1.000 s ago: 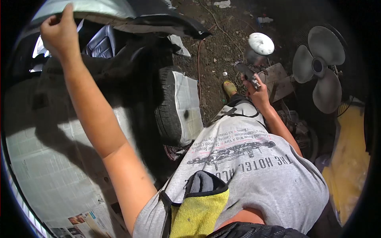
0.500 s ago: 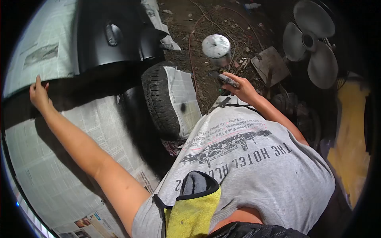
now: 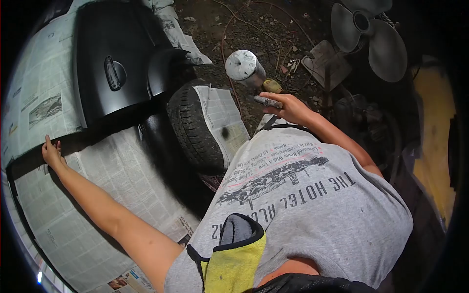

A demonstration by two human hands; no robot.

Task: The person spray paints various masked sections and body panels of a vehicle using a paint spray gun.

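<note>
My left hand (image 3: 53,152) is at the lower left edge of a black car door (image 3: 132,46), its fingers curled on the rim where newspaper (image 3: 41,83) covers the window area. A dark gap separates this edge from another newspaper-covered panel (image 3: 102,171). My right hand (image 3: 292,108) is closed around a paint spray gun (image 3: 267,101), held in front of my shirt. The gun's silver, paint-marked cup (image 3: 242,66) points away from me. Part of the gun's body is hidden behind my fingers.
A tyre (image 3: 185,127) with newspaper over its side stands beside the door. Hoses (image 3: 281,53) lie on the littered dirt floor. A large metal fan (image 3: 361,22) is at upper right, with a yellowish board (image 3: 432,146) below it. A yellow cloth (image 3: 234,263) hangs at my front.
My left hand and the door edge have moved down in view, and the gap beside the newspapered panel looks narrower. The spray gun and right hand have shifted slightly left. The camera has turned.
</note>
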